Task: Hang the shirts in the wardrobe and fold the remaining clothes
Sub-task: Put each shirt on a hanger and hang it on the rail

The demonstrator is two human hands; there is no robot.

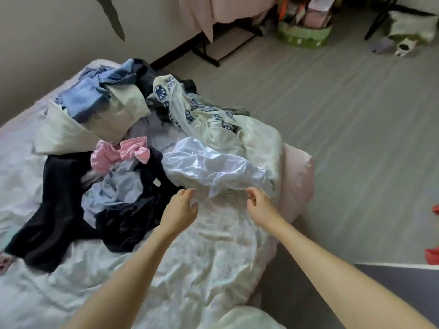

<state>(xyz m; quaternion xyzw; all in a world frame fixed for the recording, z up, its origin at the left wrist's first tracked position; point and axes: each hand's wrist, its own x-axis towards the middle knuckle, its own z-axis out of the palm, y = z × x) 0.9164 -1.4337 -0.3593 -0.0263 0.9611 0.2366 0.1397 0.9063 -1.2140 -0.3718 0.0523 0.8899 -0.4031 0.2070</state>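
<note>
A heap of clothes lies on the bed (194, 257). Nearest me is a shiny white garment (213, 167), crumpled near the bed's right corner. Behind it is a white cloth with a blue pattern (190, 108). To the left lie a pink piece (118, 151), a black garment (54, 205), a pale blue shirt (118, 188) and blue and cream clothes (95, 100). My left hand (181, 207) and my right hand (259, 205) hover just short of the white garment's near edge, fingers loosely curled, holding nothing.
Grey floor (344, 138) spreads to the right of the bed. At the back stand a black metal frame draped in pink cloth (225, 10), a green basket (304, 36) of items and a dark chair leg (380, 17). Red objects (432, 255) sit at the right edge.
</note>
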